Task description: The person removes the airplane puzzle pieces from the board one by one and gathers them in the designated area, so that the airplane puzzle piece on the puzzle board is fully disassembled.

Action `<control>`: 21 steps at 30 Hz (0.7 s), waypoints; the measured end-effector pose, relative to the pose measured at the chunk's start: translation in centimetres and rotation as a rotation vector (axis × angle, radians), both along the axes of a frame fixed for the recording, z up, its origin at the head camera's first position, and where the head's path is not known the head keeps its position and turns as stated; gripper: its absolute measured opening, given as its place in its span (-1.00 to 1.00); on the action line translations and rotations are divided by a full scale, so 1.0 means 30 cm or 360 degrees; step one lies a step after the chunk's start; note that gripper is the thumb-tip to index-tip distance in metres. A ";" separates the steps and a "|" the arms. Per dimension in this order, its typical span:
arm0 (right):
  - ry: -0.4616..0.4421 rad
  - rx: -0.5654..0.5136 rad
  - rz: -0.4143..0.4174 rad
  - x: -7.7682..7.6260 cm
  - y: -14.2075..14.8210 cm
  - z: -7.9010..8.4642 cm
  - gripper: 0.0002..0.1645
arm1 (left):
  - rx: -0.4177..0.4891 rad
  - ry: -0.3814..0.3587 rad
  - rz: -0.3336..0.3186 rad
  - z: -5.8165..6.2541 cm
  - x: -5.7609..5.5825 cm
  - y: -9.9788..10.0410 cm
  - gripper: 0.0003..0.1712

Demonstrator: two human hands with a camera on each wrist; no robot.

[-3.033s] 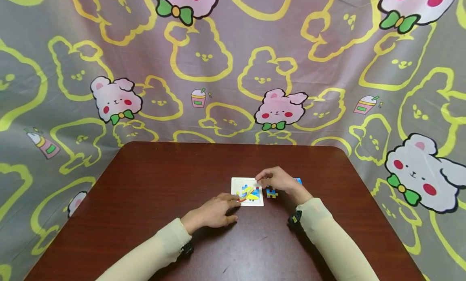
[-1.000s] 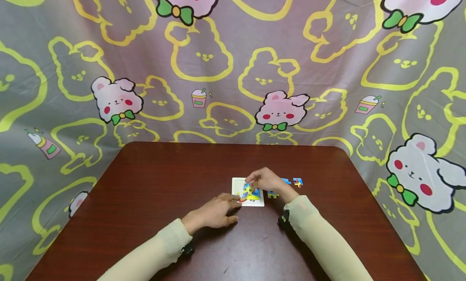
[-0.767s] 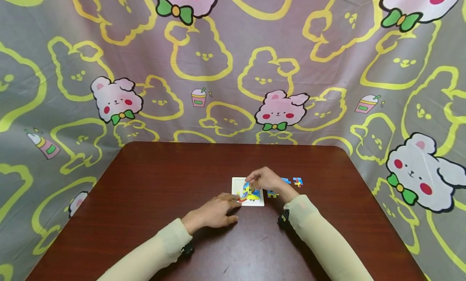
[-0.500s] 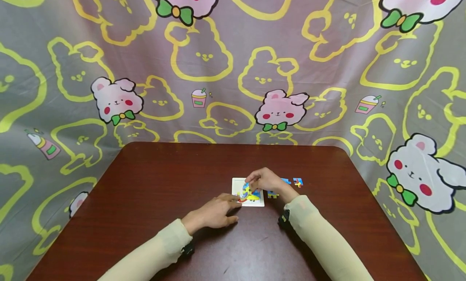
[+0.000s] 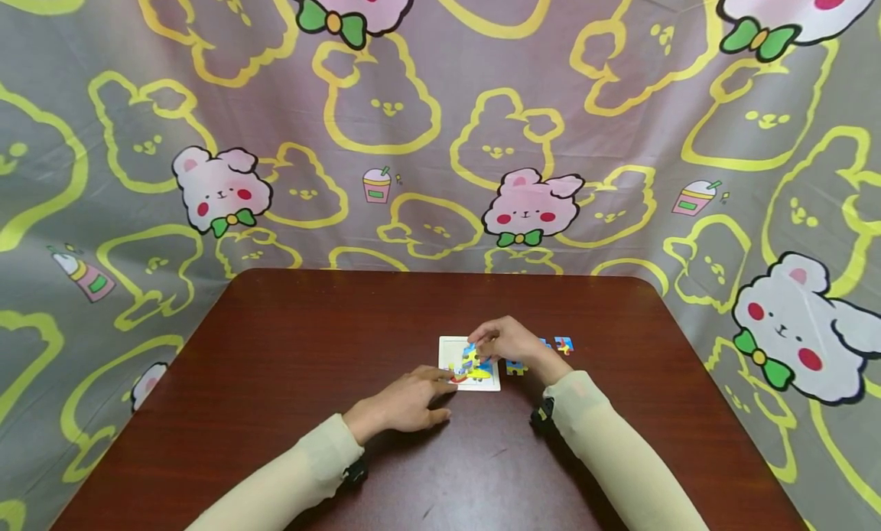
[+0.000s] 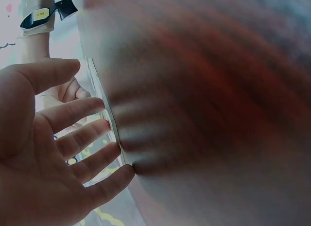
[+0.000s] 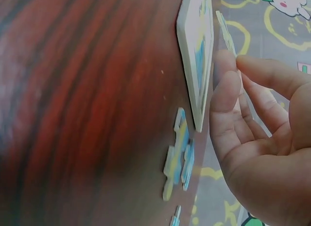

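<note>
A white-framed jigsaw board point(image 5: 447, 347) lies on the table, its picture partly filled in blue and yellow. My left hand point(image 5: 406, 399) rests at its lower left, fingers spread and nearly straight. In the left wrist view the fingertips point(image 6: 112, 147) touch the board's edge. Over the board, my right hand point(image 5: 508, 341) pinches a puzzle piece point(image 7: 225, 31) between thumb and index finger. The right wrist view shows that piece held above the board surface, tilted. In the head view, the right fingers cover the board's upper right part.
Several loose puzzle pieces lie right of the board: a yellow-blue piece point(image 5: 515, 368), a blue and red piece point(image 5: 564, 345), and others partly behind the right hand. The brown table point(image 5: 330, 324) ends at a patterned curtain point(image 5: 427, 118) behind it.
Since three seconds ago my right hand has moved left over the board, baring the blue and red piece. In the last half second it shifts slightly right. The left hand stays put.
</note>
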State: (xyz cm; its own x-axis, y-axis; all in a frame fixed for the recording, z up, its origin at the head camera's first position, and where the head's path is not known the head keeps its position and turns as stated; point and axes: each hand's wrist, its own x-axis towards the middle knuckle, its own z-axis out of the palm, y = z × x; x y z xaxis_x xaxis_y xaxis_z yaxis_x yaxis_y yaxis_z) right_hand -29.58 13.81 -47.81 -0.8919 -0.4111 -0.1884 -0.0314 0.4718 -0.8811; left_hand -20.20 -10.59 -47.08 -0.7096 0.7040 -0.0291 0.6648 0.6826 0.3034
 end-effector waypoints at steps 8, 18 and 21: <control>-0.0041 0.0019 -0.0035 0.005 0.055 0.024 -0.77 | 0.0010 0.0001 0.0002 0.004 0.000 0.003 -0.45; -0.0055 -0.0003 -0.0045 0.003 0.139 0.033 -0.73 | 0.0003 0.0002 0.0014 0.000 -0.001 0.003 -0.44; -0.0055 0.0012 -0.0057 0.007 0.165 0.041 -0.72 | 0.0004 0.0008 0.0012 -0.001 -0.001 0.003 -0.44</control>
State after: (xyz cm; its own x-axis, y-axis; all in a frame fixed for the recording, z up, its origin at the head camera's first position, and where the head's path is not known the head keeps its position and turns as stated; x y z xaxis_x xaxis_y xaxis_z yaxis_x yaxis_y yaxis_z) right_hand -29.37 18.76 -46.59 -0.8990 -0.3774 -0.2222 0.0160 0.4788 -0.8778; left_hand -20.23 -10.48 -47.11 -0.7152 0.6985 -0.0236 0.6610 0.6871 0.3017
